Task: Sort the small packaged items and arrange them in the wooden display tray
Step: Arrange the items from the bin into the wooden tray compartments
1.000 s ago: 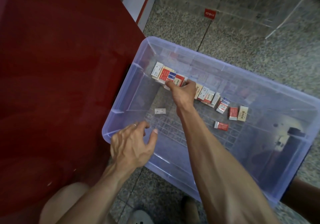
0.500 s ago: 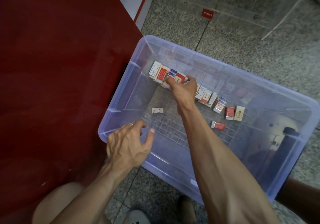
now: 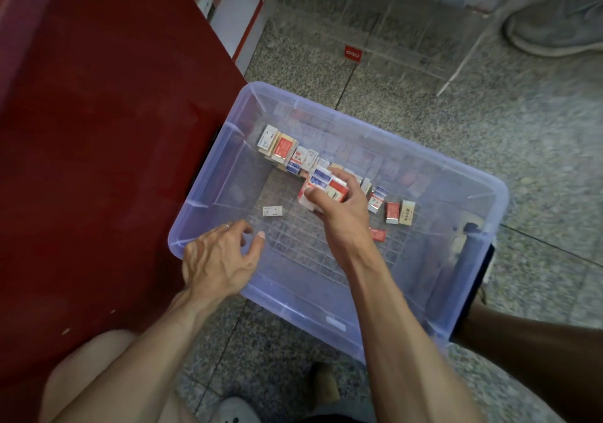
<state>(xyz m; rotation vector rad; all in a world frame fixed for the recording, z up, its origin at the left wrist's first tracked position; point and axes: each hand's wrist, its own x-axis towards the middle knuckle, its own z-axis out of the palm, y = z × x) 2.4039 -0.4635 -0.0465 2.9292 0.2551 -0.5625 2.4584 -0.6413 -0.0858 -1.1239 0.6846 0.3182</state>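
The left hand (image 3: 219, 261) hovered at the near left rim of the bin (image 3: 339, 321), its fingers spread and loosely curled, holding nothing. The clear plastic bin sat on the speckled floor (image 3: 538, 148), just beside a red cabinet (image 3: 98, 161) on the left. Farther in, the right hand (image 3: 339, 208) reached over the bin's middle, fingers and thumb clamped on a small stack of boxes (image 3: 323, 187), red and white with a blue-marked one on top; how many it held was hard to tell. A lone white box (image 3: 272, 211) lay flat on the bin's floor to the left of that hand. To the right lay a flat red box (image 3: 378, 234), and past it stood a red box and a cream one (image 3: 408, 212) side by side. More boxes ran in a row (image 3: 284, 150) along the far wall toward the far left corner. Beyond the bin stood a clear acrylic case (image 3: 375, 14).
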